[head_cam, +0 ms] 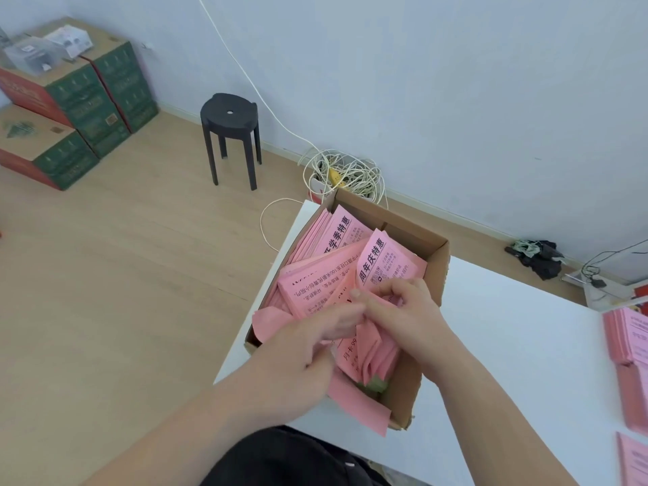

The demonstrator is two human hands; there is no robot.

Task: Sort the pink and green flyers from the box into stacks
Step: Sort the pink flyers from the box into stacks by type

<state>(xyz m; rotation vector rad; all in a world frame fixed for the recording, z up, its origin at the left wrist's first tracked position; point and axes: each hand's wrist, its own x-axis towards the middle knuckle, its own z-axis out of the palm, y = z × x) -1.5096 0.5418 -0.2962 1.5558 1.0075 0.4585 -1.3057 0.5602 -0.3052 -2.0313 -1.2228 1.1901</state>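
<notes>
Head view. Left hand and right hand are both down in the box, touching each other, fingers curled round a rumpled bunch of pink flyers.

Step, as I read it: gathering pinks to lift out. Next calls for a clean lift across the tabletop to the pink stacks, well right of the right hand.

A green flyer shows just under the hands, mostly buried. The stacks are cut by the frame edge, and no green stack is visible.
</notes>
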